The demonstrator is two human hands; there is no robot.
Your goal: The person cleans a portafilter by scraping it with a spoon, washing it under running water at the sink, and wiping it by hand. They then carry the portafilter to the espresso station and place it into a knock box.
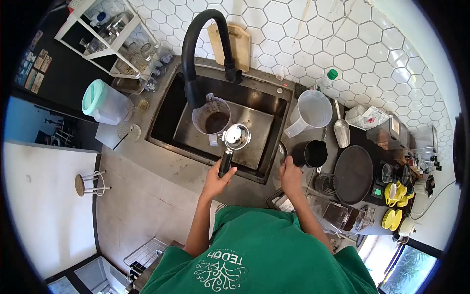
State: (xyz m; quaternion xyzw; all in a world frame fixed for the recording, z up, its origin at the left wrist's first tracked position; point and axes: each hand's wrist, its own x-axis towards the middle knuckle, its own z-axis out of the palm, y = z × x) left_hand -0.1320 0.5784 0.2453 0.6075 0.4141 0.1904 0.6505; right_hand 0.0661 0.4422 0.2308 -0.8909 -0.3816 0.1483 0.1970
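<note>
At far left, a white-framed rack of glassware (113,38) is beyond a translucent plastic tub with a mint-green lid (110,109). Next comes a dark rectangular metal sink (258,131), with a black curved tap (189,54) arching over it and a clear plastic jug with brown contents (200,117) inside. The left hand (218,183) has its fingers closed round the black handle (225,163) of a silver metal portafilter (236,137), whose round head, with a bright white patch in it, is over the sink, near the jug. A pale wooden board (241,46) leans against the white hexagonal tiles (296,45). The right hand (292,176) is just beside a round black cup (315,154); its fingers are curled, and I cannot tell whether they grip it. Beyond the cup is a frosted plastic jug (315,109); then come a silver metal scoop (341,134), a dark round tray (354,174) and bright yellow cups (402,189)
</note>
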